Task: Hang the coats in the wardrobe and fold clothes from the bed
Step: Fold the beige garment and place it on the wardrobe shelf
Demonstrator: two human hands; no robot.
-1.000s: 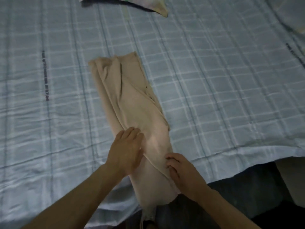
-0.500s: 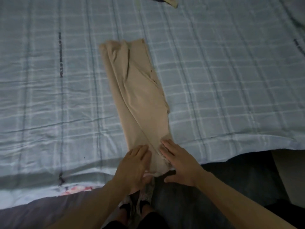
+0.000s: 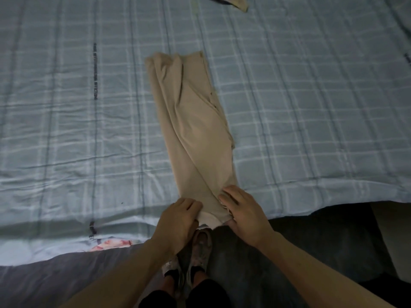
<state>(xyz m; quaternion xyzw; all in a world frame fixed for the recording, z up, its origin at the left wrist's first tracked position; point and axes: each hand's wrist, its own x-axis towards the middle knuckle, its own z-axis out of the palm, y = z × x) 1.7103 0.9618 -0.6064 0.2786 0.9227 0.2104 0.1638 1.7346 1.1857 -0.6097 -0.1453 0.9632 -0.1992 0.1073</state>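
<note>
1. The beige garment [image 3: 195,130] lies in a long folded strip on the checked bedsheet [image 3: 311,107], with its near end at the bed's edge.
2. The left hand [image 3: 180,216] grips one near corner and the right hand [image 3: 242,210] pinches the other, close together.
3. Imo lift both corners evenly and match the edges up at the far end.

A single head-worn camera gives the only view. It sits above the near edge of the bed [image 3: 311,107] and faces forward and steeply down across it. The bed fills the upper two thirds of the frame, its check lines bowed by the wide lens. Below the bed's edge the view drops almost straight down to the person's shoes [image 3: 201,247]. The left hand [image 3: 178,221] and right hand [image 3: 242,212] reach in from the bottom, close to the lens, and meet at the bed's edge on a cloth [image 3: 195,130].
</note>
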